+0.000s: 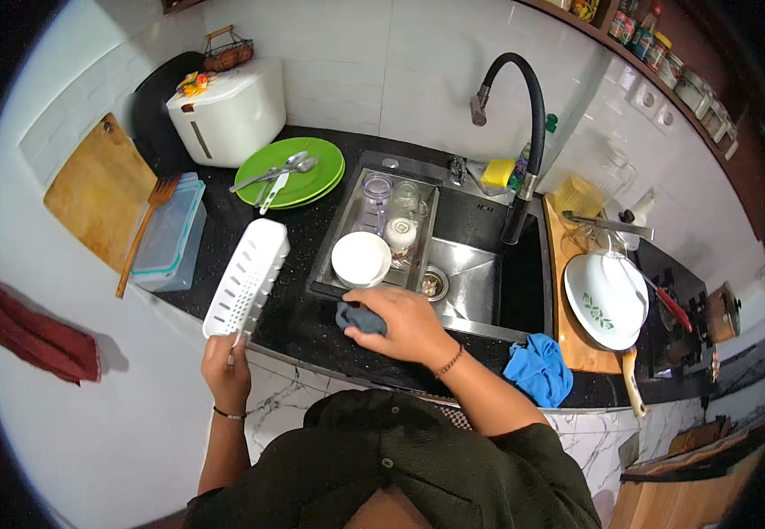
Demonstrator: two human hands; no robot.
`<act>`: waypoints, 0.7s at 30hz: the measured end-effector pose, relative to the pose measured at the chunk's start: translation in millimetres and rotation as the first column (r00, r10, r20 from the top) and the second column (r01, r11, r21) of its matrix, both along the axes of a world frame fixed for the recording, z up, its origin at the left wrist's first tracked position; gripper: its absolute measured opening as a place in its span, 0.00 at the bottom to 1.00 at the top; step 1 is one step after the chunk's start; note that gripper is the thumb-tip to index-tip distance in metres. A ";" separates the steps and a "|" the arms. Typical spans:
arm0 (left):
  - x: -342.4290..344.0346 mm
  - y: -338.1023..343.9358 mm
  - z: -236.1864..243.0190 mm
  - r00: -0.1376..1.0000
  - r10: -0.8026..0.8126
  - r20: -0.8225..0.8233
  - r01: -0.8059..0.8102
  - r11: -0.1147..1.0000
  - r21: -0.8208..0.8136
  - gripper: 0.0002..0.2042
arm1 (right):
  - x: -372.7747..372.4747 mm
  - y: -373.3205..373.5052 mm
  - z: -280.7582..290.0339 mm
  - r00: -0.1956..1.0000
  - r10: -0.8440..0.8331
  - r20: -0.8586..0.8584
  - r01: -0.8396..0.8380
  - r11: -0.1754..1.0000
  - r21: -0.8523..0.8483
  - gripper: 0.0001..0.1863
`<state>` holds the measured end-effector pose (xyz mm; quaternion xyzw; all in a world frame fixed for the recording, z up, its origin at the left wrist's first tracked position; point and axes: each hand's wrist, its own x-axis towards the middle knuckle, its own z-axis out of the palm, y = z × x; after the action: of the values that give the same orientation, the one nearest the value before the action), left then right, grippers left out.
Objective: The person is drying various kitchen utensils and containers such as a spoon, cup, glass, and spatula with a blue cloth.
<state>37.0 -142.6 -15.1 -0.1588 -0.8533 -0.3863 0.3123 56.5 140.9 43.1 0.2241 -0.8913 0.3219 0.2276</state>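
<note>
My left hand (228, 370) grips the near end of a long white perforated plastic rack (246, 273), tilted over the black counter at the left of the sink. My right hand (396, 322) is closed on a dark grey cloth (360, 319) at the sink's front edge, just below a white bowl (360, 256). The bowl sits in a steel basket (430, 225) with a clear purple pitcher (374, 208), a glass mug and a white cup. Beside them is the steel sink basin (464, 278); a blue cloth (537, 370) lies at its front right.
Green plates (308, 183) with cutlery stand behind the rack. A lidded container (171, 251), wooden boards and a white appliance (228, 115) are left and back. The black faucet (532, 115) arches over the sink; at right are a board with a white pan (601, 300) and a hob.
</note>
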 end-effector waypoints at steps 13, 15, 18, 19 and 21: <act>77.1 153.2 4.8 0.845 -0.536 0.005 0.534 0.842 -0.081 0.13 | 86.3 94.3 -26.7 0.980 -0.167 0.108 0.172 0.985 -0.033 0.17; 79.7 170.8 -1.7 0.884 -0.438 -0.165 0.442 0.897 -0.015 0.29 | 93.4 107.9 -27.8 0.968 -0.247 0.044 0.249 0.968 -0.041 0.16; 76.9 200.1 -19.0 0.781 -0.614 0.113 0.435 0.665 0.607 0.40 | 96.4 120.7 -31.2 0.953 -0.302 0.022 0.303 0.951 -0.061 0.16; 75.3 210.3 -5.3 0.622 -0.758 0.199 0.350 0.496 0.795 0.40 | 97.3 124.2 -33.8 0.950 -0.308 0.048 0.311 0.948 -0.064 0.16; 77.1 225.4 21.8 0.386 -0.890 0.241 0.041 0.277 0.960 0.31 | 99.3 123.5 -41.1 0.955 -0.293 0.043 0.296 0.953 -0.062 0.17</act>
<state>114.1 82.8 6.6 -0.0818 -0.4635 -0.8558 -0.2148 155.8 264.4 2.0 0.0754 -0.9070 0.3180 0.2654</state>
